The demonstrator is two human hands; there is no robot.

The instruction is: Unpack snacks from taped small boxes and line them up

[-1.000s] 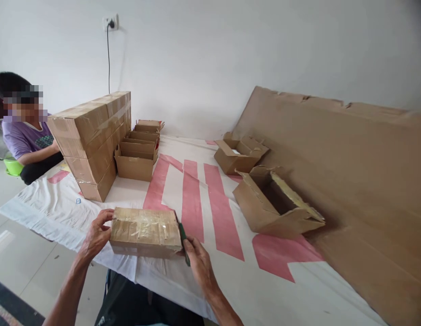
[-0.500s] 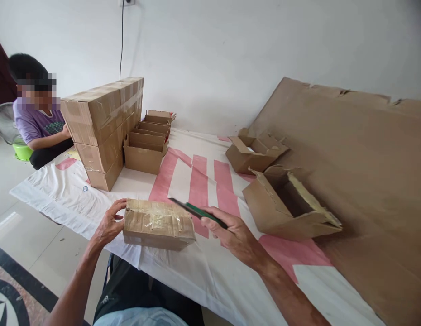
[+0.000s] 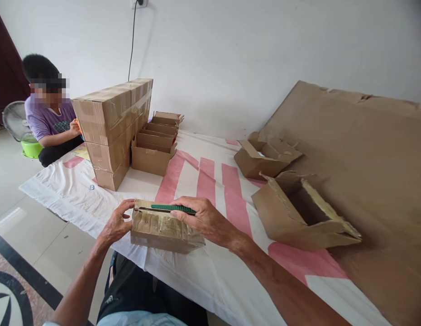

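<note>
A small taped cardboard box (image 3: 163, 228) lies on the white and pink sheet (image 3: 210, 181) right in front of me. My left hand (image 3: 117, 222) grips its left end, fingers curled over the top corner. My right hand (image 3: 205, 219) is closed on a green-handled knife (image 3: 169, 208), which lies flat along the box's far top edge with the blade pointing left.
A stack of taped boxes (image 3: 110, 131) stands at the left, with a row of open boxes (image 3: 156, 145) behind it. Two open torn boxes (image 3: 299, 213) lie to the right by a large cardboard sheet (image 3: 366, 158). Another person (image 3: 49, 117) sits at far left.
My right hand swung the knife from the box's right end up and over, then laid it along the far top edge. The left hand kept its hold on the box.
</note>
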